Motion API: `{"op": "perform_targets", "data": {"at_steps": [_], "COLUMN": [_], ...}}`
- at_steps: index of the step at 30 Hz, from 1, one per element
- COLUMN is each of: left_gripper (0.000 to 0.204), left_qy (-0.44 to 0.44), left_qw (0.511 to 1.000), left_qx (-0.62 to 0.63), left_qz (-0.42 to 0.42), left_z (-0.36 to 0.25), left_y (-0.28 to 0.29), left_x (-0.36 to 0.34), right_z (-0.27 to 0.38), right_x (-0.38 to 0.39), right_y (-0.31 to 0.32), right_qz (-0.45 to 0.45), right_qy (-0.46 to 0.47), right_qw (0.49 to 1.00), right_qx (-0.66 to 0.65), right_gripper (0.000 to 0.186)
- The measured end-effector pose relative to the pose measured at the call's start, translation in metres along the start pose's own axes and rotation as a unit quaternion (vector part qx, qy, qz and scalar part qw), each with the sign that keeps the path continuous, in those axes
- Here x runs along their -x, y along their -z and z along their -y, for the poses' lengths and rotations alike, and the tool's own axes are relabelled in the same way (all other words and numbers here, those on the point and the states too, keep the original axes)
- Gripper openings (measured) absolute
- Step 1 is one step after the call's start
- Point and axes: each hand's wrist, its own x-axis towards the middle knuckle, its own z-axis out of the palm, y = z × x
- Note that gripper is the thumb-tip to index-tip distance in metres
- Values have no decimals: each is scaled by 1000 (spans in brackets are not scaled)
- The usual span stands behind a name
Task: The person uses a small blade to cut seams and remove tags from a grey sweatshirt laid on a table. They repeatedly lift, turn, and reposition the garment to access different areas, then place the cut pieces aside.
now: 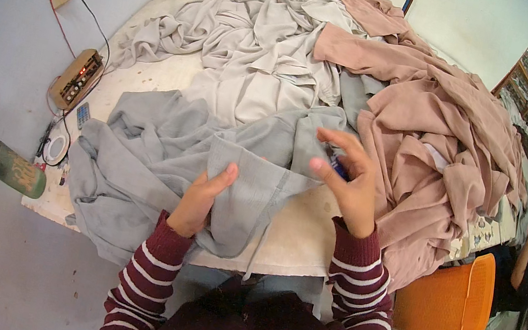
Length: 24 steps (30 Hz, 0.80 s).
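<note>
A grey-blue knit garment (pixel 149 137) lies crumpled along the near side of the table. My left hand (pixel 201 200) grips its ribbed edge, thumb on top and the other fingers hidden beneath the cloth. Just right of that edge, my right hand (pixel 352 184) is raised, thumb and forefinger apart. A small dark blue object (pixel 340 166) sits in its palm under the curled fingers; its kind cannot be made out. From the garment's lower corner a narrow strip of cloth (pixel 258 252) hangs over the table's front edge.
Pale grey cloth (pixel 259 30) heaps at the back and pink-brown cloth (pixel 439 132) along the right. At left are a box with knobs (pixel 78 77), a remote (pixel 82 114) and a green bottle (pixel 9 166). An orange basket (pixel 478 302) stands below right, near another person's arm (pixel 526 254).
</note>
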Motion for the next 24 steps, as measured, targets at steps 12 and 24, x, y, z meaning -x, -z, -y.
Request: {"op": "perform_targets", "data": {"at_steps": [12,24], "left_gripper": [51,52], "left_qy": [9,4], "left_qw": [995,997], "left_qx": [94,80], "left_qz": [-14,-5], "left_z": [2,1], "left_y": [4,4], "left_x": [-4,-3], "right_z": [2,0], "right_x": [16,17], "right_y": [-18,-19], "right_qz": [61,55], "right_qy": [-69,-88], "right_qw": [996,994], "right_qx": [-8,-40], "right_gripper": [22,21]}}
